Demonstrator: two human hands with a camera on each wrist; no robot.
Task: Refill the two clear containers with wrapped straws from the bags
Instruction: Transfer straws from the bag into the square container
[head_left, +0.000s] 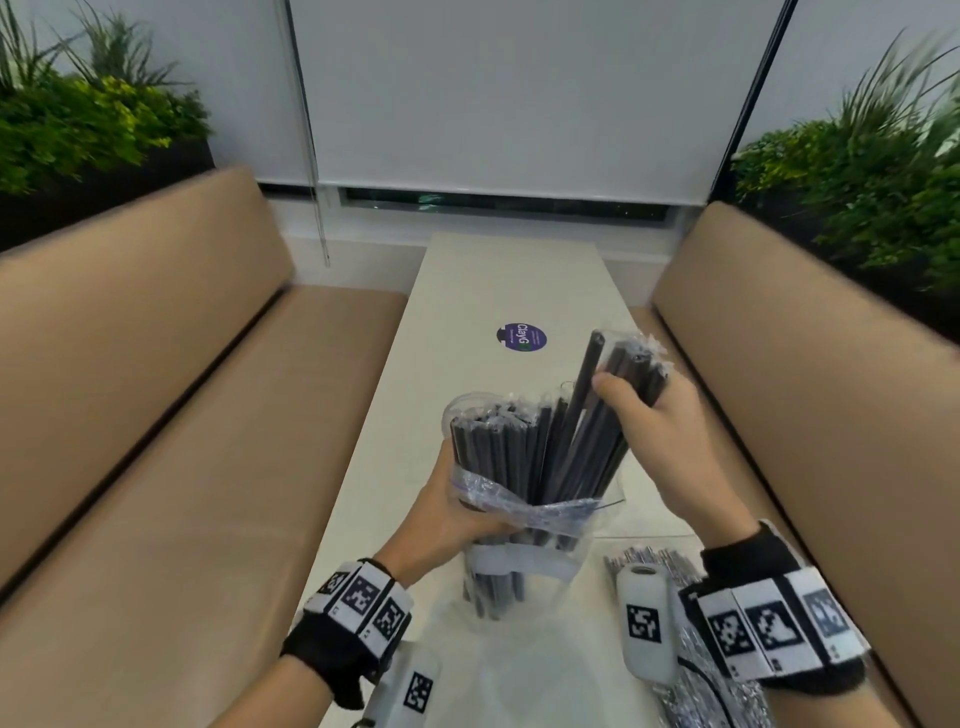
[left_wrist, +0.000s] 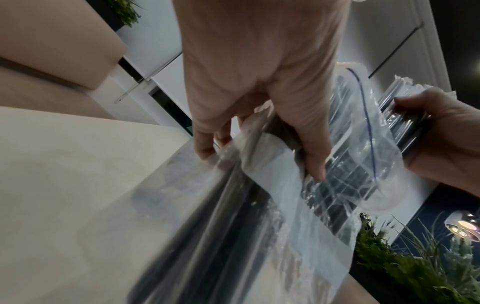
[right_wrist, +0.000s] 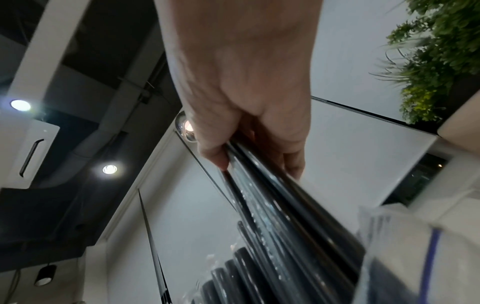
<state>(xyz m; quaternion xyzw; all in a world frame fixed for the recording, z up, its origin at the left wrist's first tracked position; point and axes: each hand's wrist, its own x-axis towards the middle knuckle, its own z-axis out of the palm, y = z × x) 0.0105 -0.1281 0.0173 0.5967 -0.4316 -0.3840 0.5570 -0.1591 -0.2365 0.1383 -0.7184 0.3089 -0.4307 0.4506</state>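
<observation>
I see a clear zip bag (head_left: 511, 512) of black wrapped straws (head_left: 498, 457), upright over the table, mouth open and bunched down around the bundle's middle, blue zip line visible. Straw tops stick out bare. A smaller handful of straws (head_left: 618, 395) leans out to the right, tips above the rest. Clear container (head_left: 605, 506) sits just behind the bag; hard to tell its fill. Silvery wrapped straws (head_left: 654, 558) lie flat at lower right.

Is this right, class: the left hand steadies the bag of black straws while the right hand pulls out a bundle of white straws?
Not quite. The bundle in the right hand is black, not white, as the head view shows. The left hand does steady the bag.
</observation>
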